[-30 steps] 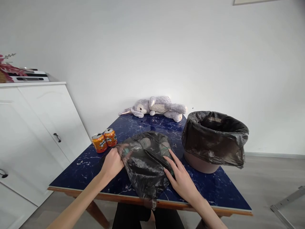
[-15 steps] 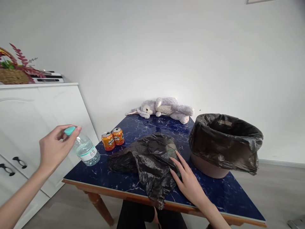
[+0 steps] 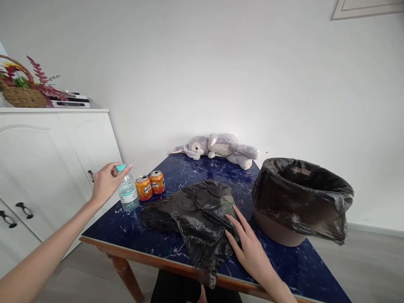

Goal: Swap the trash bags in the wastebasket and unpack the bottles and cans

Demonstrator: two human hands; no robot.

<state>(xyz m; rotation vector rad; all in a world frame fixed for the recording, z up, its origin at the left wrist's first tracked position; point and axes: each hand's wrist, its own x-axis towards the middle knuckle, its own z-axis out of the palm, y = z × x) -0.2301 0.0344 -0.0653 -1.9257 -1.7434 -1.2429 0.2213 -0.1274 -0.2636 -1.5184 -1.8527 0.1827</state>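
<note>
My left hand [image 3: 109, 180] pinches the turquoise cap of a clear plastic water bottle [image 3: 128, 194], which stands upright at the table's left side. Just right of the bottle are two orange soda cans [image 3: 144, 188], side by side. A black plastic bag [image 3: 197, 210] lies crumpled at the table's front middle, bulging over something greenish at its right end. My right hand [image 3: 249, 248] rests with spread fingers against that bulge. What lies inside the bag is mostly hidden.
A brown bin [image 3: 277, 229] lined with a black bag stands on the right of the blue marbled table [image 3: 126, 227]. A grey plush rabbit [image 3: 221, 148] lies at the back by the wall. Left is a white cabinet [image 3: 69, 155] bearing a flower basket [image 3: 25, 96].
My left hand has moved right with the bottle, which has gone from tilted to upright beside the cans. The right hand stays on the bag. The view has shifted slightly.
</note>
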